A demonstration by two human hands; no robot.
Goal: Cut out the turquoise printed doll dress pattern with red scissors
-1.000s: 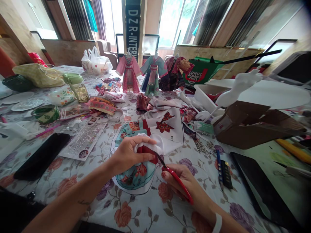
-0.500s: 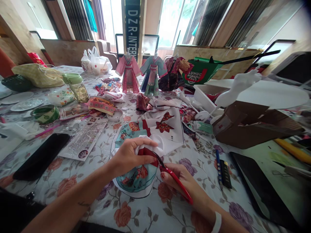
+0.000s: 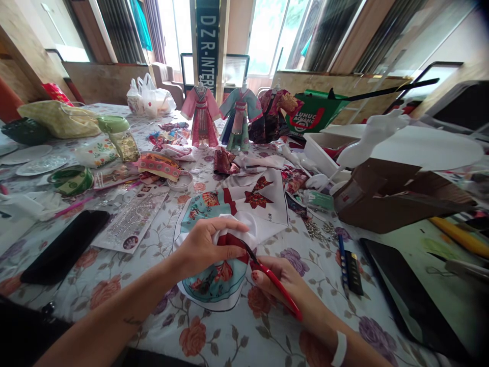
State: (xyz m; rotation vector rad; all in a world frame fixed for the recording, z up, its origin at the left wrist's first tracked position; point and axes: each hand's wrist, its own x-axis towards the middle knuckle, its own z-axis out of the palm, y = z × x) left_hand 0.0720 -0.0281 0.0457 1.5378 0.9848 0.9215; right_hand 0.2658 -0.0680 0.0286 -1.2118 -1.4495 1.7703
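Printed fabric (image 3: 214, 283) in teal, red and white lies bunched in front of me, with a red bow-like motif on its far part. My left hand (image 3: 208, 242) is closed on a fold of it, thumb below and fingers above. Red-handled scissors (image 3: 280, 288) are gripped in my right hand (image 3: 277, 278), low on the right side of the fabric. Their dark blades reach the red edge beside my left thumb; how far the blades are parted I cannot tell. Part of the fabric is hidden beneath my left hand.
Small dresses on stands (image 3: 201, 114) rise at the back. To the left lie a black phone (image 3: 66, 247), a sheet of beads (image 3: 132, 219) and green tape (image 3: 71, 179). A cardboard box (image 3: 397, 199), a blue pencil (image 3: 343, 262) and a black tablet (image 3: 412, 300) are on the right.
Both hands keep nearly the same place on the fabric. The scissors and my right hand have shifted very slightly to the left.
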